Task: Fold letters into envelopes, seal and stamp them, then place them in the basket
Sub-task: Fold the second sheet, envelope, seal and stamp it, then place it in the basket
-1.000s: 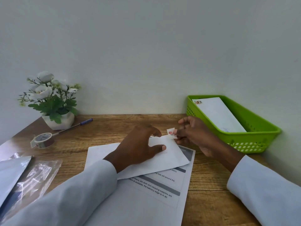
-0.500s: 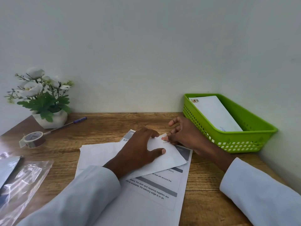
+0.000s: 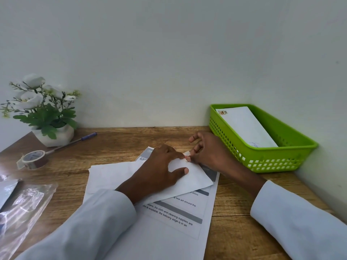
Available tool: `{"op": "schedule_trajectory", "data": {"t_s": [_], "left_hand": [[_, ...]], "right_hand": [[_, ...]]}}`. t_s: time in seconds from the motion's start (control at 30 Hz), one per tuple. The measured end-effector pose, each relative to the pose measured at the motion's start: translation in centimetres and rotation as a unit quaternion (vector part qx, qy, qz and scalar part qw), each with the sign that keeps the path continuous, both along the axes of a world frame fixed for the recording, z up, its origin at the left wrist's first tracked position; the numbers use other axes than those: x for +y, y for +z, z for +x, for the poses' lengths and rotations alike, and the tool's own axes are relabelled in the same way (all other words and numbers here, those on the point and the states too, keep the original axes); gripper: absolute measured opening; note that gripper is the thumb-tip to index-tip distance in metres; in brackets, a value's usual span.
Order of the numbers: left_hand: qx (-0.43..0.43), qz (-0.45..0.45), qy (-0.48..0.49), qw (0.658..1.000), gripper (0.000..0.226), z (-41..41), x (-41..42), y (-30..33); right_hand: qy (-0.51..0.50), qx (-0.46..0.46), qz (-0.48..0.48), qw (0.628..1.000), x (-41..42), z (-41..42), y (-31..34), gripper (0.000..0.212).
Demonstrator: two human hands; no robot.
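A white envelope (image 3: 195, 179) lies at an angle on a printed letter sheet (image 3: 169, 231) on the wooden desk. My left hand (image 3: 157, 171) presses flat on the envelope, thumb spread and index tip at its far right corner. My right hand (image 3: 210, 152) meets that corner from the right and pinches a small stamp (image 3: 187, 158) down onto it. The stamp is mostly hidden by the fingertips. The green basket (image 3: 281, 149) stands at the right against the wall and holds one stamped envelope (image 3: 246, 126).
A roll of tape (image 3: 33, 158), a pen (image 3: 75, 140) and a potted white-flowered plant (image 3: 45, 113) sit at the back left. Clear plastic sleeves (image 3: 22, 207) lie at the left edge. The wall runs close behind the desk and beside the basket.
My right hand brought the stamp down from above the desk onto the envelope's far right corner. My left index finger moved up to meet it; the left hand otherwise stays pressed on the envelope.
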State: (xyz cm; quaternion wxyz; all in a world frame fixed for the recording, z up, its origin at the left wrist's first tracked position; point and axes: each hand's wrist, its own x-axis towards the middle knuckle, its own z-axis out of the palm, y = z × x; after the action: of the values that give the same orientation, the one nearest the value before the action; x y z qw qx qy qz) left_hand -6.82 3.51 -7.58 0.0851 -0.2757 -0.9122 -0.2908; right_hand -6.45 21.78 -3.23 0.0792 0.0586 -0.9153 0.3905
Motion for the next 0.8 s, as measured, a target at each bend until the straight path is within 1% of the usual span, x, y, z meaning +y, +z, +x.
{"op": "schedule_trajectory", "data": {"t_s": [0.07,0.2,0.27,0.37,0.4,0.5,0.63,0.8], "left_hand": [[-0.002,-0.002,0.002,1.000,0.057,0.0,0.0,0.0],[-0.005,0.005,0.006,1.000,0.056,-0.1,0.0,0.0],[-0.008,0.005,0.009,1.000,0.055,-0.1,0.0,0.1],[-0.007,0.000,0.010,1.000,0.050,0.1,0.1,0.1],[-0.007,-0.003,0.010,1.000,0.050,0.2,0.1,0.1],[-0.005,-0.023,0.009,1.000,0.057,0.3,0.1,0.1],[0.016,-0.061,0.008,0.998,0.080,0.4,0.3,0.0],[0.038,-0.080,0.011,0.996,0.082,0.5,0.4,-0.1]], "right_hand": [[-0.005,0.009,0.016,1.000,0.1,0.0,0.1,0.045],[-0.007,0.003,-0.006,1.000,0.5,0.0,-0.1,0.039],[0.003,0.012,0.005,1.000,0.6,-0.1,-0.3,0.028],[0.023,0.036,0.064,0.997,0.5,0.0,-0.6,0.008],[0.029,0.040,0.082,0.995,0.5,0.1,-0.8,0.007],[0.040,0.026,0.104,0.993,0.5,0.3,-0.8,0.018],[0.065,-0.004,0.099,0.993,0.9,0.4,-0.4,0.026],[0.071,0.009,0.142,0.987,0.9,1.0,-0.7,0.023]]}}
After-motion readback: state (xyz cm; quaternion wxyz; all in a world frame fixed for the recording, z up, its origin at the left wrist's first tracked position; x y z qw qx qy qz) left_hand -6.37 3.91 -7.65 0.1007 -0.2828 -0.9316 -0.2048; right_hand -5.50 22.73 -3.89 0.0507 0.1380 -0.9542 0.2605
